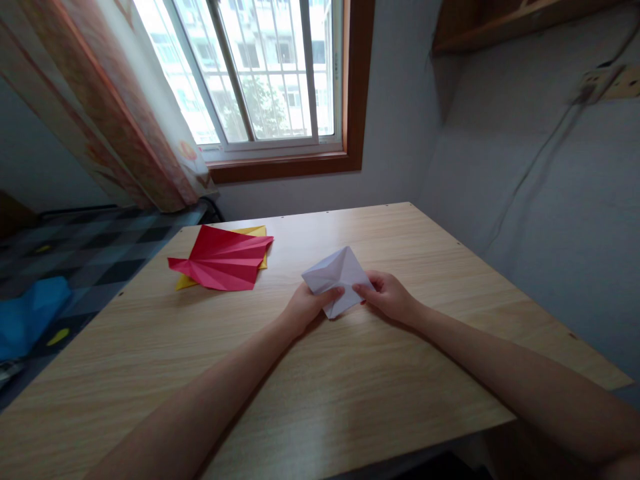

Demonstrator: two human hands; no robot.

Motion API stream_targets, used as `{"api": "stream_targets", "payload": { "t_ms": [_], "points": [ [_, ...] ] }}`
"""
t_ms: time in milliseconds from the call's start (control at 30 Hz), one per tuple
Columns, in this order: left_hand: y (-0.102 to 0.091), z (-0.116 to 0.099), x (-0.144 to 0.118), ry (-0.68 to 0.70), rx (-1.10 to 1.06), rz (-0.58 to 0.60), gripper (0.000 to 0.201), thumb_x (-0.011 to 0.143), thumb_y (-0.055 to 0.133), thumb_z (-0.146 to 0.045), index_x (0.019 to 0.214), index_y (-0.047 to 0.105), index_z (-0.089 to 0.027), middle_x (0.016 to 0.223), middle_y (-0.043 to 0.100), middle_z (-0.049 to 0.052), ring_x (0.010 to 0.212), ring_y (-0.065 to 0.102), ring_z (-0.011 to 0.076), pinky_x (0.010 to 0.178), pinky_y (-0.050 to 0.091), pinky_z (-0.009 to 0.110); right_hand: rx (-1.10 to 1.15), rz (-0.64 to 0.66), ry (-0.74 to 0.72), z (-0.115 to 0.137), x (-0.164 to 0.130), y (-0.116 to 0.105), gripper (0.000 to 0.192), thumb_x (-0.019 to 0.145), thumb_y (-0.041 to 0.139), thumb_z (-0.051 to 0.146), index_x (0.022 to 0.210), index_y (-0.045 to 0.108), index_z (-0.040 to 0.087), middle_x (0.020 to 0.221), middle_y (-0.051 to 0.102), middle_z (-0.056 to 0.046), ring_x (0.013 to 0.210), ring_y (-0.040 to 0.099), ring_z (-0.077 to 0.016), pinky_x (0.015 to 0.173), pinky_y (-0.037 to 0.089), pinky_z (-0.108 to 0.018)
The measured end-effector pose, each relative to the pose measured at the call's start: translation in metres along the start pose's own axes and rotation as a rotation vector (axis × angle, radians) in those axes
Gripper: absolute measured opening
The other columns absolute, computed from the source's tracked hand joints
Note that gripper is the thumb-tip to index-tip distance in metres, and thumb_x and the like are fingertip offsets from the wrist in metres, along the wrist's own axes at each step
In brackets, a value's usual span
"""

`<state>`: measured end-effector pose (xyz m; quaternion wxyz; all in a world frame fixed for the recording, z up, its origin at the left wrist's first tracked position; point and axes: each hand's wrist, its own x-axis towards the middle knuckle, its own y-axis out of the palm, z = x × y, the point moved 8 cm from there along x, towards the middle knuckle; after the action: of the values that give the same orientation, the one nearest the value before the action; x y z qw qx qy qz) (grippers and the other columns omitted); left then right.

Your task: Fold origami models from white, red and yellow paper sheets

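A folded white paper sits near the middle of the wooden table, its creased point rising toward the window. My left hand pinches its lower left edge. My right hand pinches its lower right edge. Both thumbs press on top of the sheet, close together. To the left lies a pleated red paper resting on a yellow paper, which shows only at the edges.
A window with a brown frame stands behind the table, a patterned curtain at its left. A bed with a checked cover and a blue cloth lies beside the table's left edge. A grey wall runs along the right.
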<state>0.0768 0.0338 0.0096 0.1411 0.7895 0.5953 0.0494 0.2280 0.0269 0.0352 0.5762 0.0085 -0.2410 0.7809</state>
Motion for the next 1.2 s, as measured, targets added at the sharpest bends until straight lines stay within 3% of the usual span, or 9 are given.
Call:
{"api": "stream_targets", "payload": {
  "t_ms": [167, 533, 767, 1200],
  "points": [
    [-0.0046, -0.0002, -0.0010, -0.004, 0.017, -0.081, 0.043, 0.058, 0.090, -0.032, 0.092, 0.073, -0.011, 0.092, 0.075, 0.010, 0.078, 0.066, 0.0223, 0.076, 0.052, 0.035, -0.014, -0.008, -0.026, 0.0049, -0.0015, 0.0020, 0.031, 0.087, 0.056, 0.042, 0.070, 0.062, 0.018, 0.066, 0.060, -0.002, 0.064, 0.054, -0.0165, 0.059, 0.042, -0.027],
    [-0.0064, -0.0011, -0.0012, 0.032, 0.026, -0.090, 0.040, 0.058, 0.089, -0.032, 0.088, 0.073, -0.011, 0.086, 0.075, 0.009, 0.074, 0.066, 0.0208, 0.070, 0.052, 0.032, 0.005, 0.046, -0.019, 0.0040, -0.0015, 0.0052, 0.031, 0.090, 0.055, 0.043, 0.073, 0.064, 0.018, 0.066, 0.061, -0.001, 0.064, 0.055, -0.0163, 0.060, 0.043, -0.027],
    [-0.0079, -0.0039, -0.0022, 0.025, 0.004, -0.120, 0.041, 0.061, 0.087, -0.032, 0.092, 0.071, -0.010, 0.081, 0.073, 0.008, 0.066, 0.064, 0.0191, 0.057, 0.050, 0.029, 0.005, 0.019, 0.031, -0.0038, 0.0000, 0.0007, 0.034, 0.090, 0.055, 0.045, 0.074, 0.065, 0.018, 0.066, 0.063, -0.001, 0.063, 0.058, -0.0160, 0.060, 0.044, -0.026],
    [-0.0073, -0.0063, -0.0033, 0.029, -0.016, -0.143, 0.043, 0.058, 0.088, -0.031, 0.091, 0.070, -0.010, 0.082, 0.073, 0.007, 0.068, 0.064, 0.0187, 0.059, 0.052, 0.029, -0.014, 0.021, 0.023, 0.0002, -0.0002, 0.0009, 0.033, 0.091, 0.054, 0.044, 0.074, 0.064, 0.018, 0.065, 0.063, -0.001, 0.062, 0.057, -0.0160, 0.059, 0.042, -0.027]
  ]
}}
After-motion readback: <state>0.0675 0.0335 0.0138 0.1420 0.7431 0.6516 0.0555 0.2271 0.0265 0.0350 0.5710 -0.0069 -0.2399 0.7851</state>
